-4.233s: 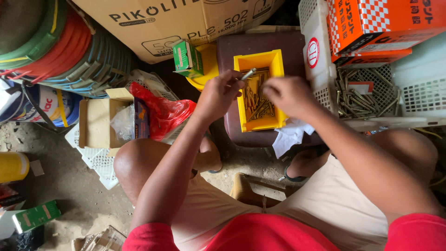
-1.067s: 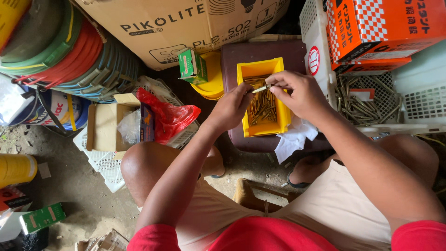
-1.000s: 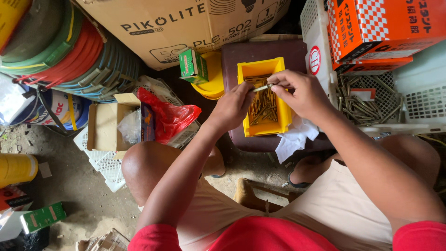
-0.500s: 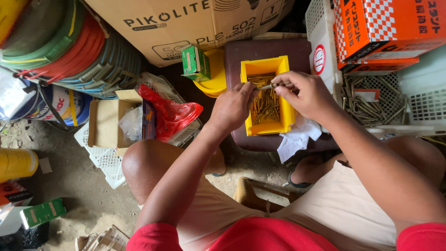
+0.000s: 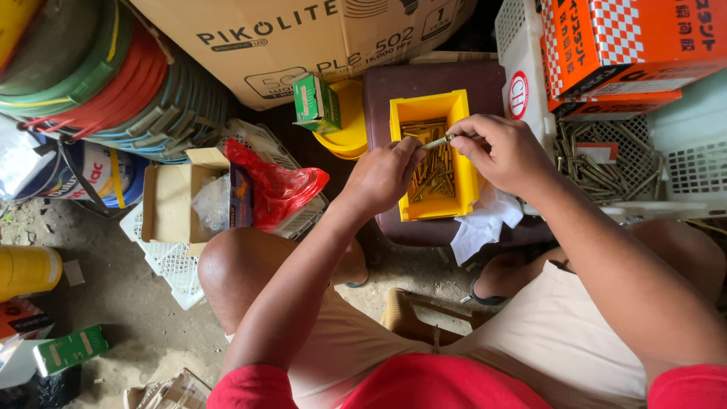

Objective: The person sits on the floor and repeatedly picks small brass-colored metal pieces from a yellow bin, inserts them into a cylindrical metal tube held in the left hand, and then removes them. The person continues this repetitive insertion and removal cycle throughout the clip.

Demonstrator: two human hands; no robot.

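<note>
Left hand (image 5: 382,176) curled over the near left edge of the yellow bin (image 5: 433,155); whether it grips anything cannot be told. Right hand (image 5: 500,151) pinches one long screw (image 5: 437,142) above the bin. Bin, on the maroon stool (image 5: 424,83), remains well stocked; sorting appears unfinished.

Dirt floor (image 5: 113,273) w/ debris, daylight; big cardboard box (image 5: 303,38) behind, coiled hoses (image 5: 98,83) left, white crates (image 5: 681,159) right

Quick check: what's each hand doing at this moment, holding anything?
Left hand: fingers curled over the yellow bin of screws; whether it holds one cannot be told.
Right hand: closed, pinching a long screw.
</note>
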